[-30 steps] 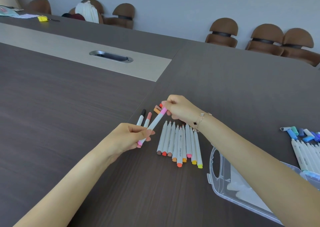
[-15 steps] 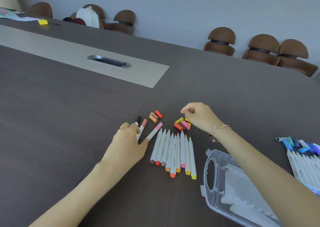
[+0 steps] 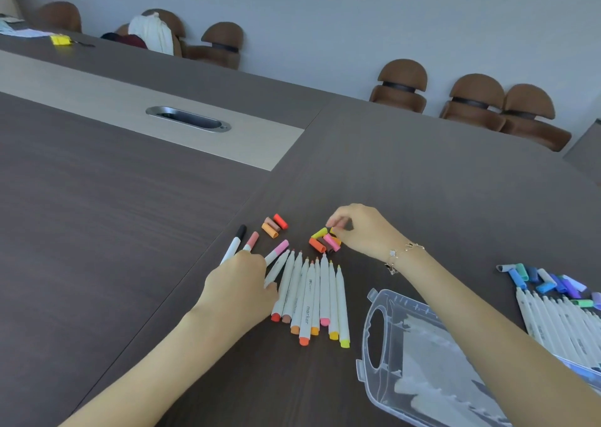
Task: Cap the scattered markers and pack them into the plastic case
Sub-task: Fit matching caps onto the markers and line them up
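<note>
While the left hand (image 3: 239,283) has shifted onto the uncapped markers (image 3: 312,296), right-hand fingers (image 3: 338,223) now seemingly pinch a cap (image 3: 335,231).

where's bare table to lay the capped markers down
Bare table spreads left of the black-capped marker. Another free patch lies beyond the right hand, toward the chairs. Crowded: the loose caps, the marker row, the plastic case, the blue markers.

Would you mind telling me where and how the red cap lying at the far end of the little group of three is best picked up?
Pinch the red cap across its short width, at mid-length, coming straight down from above. It lies flat on the table as a small cylinder. The pink-brown cap appears to touch its left side, so set one finger on the free right side and nudge it clear first.
</note>
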`<move>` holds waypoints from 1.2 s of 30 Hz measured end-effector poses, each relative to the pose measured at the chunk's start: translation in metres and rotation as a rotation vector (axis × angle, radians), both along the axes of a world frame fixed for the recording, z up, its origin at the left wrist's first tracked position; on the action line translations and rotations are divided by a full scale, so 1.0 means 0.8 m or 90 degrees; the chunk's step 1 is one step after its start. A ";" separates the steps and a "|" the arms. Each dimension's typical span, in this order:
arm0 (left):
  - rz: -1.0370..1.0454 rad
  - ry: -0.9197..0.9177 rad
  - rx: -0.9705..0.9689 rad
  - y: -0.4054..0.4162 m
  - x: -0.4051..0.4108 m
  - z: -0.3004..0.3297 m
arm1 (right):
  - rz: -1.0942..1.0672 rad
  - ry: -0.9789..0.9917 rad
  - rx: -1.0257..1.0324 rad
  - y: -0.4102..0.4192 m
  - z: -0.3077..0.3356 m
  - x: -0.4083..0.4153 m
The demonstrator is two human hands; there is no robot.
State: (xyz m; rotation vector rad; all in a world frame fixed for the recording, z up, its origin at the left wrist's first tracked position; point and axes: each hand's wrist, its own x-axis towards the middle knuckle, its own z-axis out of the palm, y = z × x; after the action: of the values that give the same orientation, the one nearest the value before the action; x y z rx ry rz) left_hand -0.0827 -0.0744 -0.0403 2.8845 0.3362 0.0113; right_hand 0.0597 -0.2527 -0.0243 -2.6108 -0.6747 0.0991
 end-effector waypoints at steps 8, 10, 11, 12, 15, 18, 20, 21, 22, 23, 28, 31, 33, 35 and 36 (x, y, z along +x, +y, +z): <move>0.002 0.031 -0.199 0.034 -0.005 0.006 | 0.112 0.017 -0.138 0.014 0.000 -0.007; 0.013 0.028 -0.275 0.048 -0.008 0.010 | 0.110 0.003 -0.161 0.015 -0.003 -0.008; 0.020 0.025 -0.300 0.054 -0.009 0.011 | 0.105 0.001 -0.163 0.017 -0.004 -0.009; 0.025 0.022 -0.319 0.059 -0.009 0.011 | 0.096 0.002 -0.159 0.018 -0.004 -0.010; 0.016 0.016 -0.361 0.062 -0.008 0.011 | 0.065 0.000 -0.155 0.022 -0.002 -0.016; 0.020 -0.012 -0.378 0.059 -0.007 0.008 | 0.055 -0.010 -0.164 0.026 -0.002 -0.018; 0.024 -0.032 -0.363 0.057 -0.008 0.007 | 0.036 -0.018 -0.170 0.031 -0.002 -0.018; 0.025 -0.039 -0.358 0.057 -0.008 0.007 | 0.025 -0.022 -0.177 0.035 -0.003 -0.019; 0.023 -0.041 -0.358 0.056 -0.008 0.007 | 0.014 -0.022 -0.186 0.038 -0.003 -0.019; 0.020 -0.041 -0.360 0.055 -0.009 0.007 | 0.005 -0.015 -0.194 0.041 -0.004 -0.019; -0.003 -0.023 -0.361 0.057 -0.010 0.011 | -0.077 0.053 0.029 0.042 0.004 -0.026; -0.004 -0.026 -0.386 0.061 -0.012 0.011 | -0.150 0.223 0.258 0.048 0.010 -0.039; -0.008 -0.029 -0.392 0.062 -0.013 0.012 | -0.171 0.303 0.297 0.055 0.011 -0.045; -0.012 -0.038 -0.388 0.062 -0.014 0.012 | -0.167 0.320 0.276 0.061 0.012 -0.048; -0.012 -0.042 -0.385 0.062 -0.014 0.012 | -0.165 0.316 0.262 0.063 0.010 -0.047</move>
State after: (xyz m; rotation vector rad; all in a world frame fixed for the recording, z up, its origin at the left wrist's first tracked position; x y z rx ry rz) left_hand -0.0940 -0.0251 -0.0304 2.2824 0.2454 0.0012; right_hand 0.0217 -0.2024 -0.0162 -2.1287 -0.1549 0.4579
